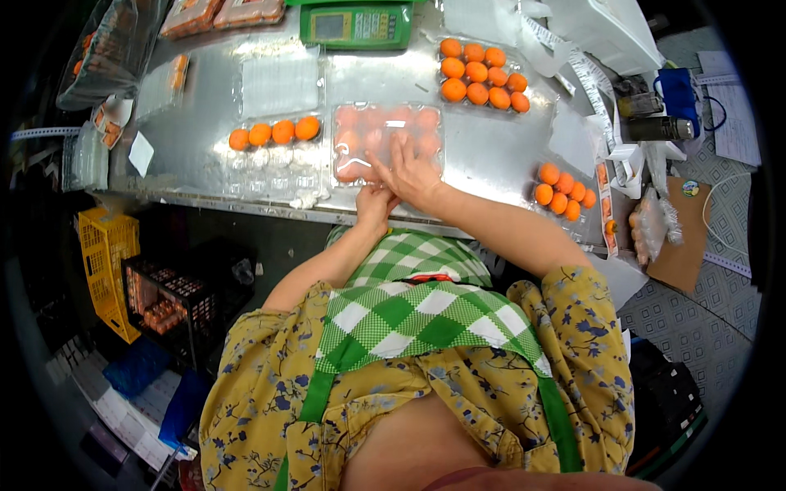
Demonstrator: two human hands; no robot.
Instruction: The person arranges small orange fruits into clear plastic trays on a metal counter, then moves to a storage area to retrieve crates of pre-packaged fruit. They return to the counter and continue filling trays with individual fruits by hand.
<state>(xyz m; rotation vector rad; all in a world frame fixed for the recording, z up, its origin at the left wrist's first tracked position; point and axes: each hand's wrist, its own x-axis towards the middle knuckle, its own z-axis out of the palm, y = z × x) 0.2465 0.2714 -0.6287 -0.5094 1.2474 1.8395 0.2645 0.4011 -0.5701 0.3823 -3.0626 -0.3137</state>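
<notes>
In front of me a closed clear plastic box (pixel 350 172) holds several round orange balls, paler through its lid. My right hand (pixel 413 176) lies on the lid with its fingers stretched out. At the box's near edge, my left hand (pixel 374 204) has its fingers bent in a pinch on the rim, partly hidden beside the right hand. To the left stands an open clear tray (pixel 274 173) with a row of orange balls at its far side and bare cups nearer me. Its raised lid (pixel 280 86) carries a white sheet.
An open tray of orange balls (pixel 476 72) sits beyond on the right, another filled tray (pixel 565 192) nearer the right edge. A green scale (pixel 357 24) stands at the back. Below the metal table (pixel 205 98), a yellow crate (pixel 106 270) and a black crate (pixel 176 303) stand left.
</notes>
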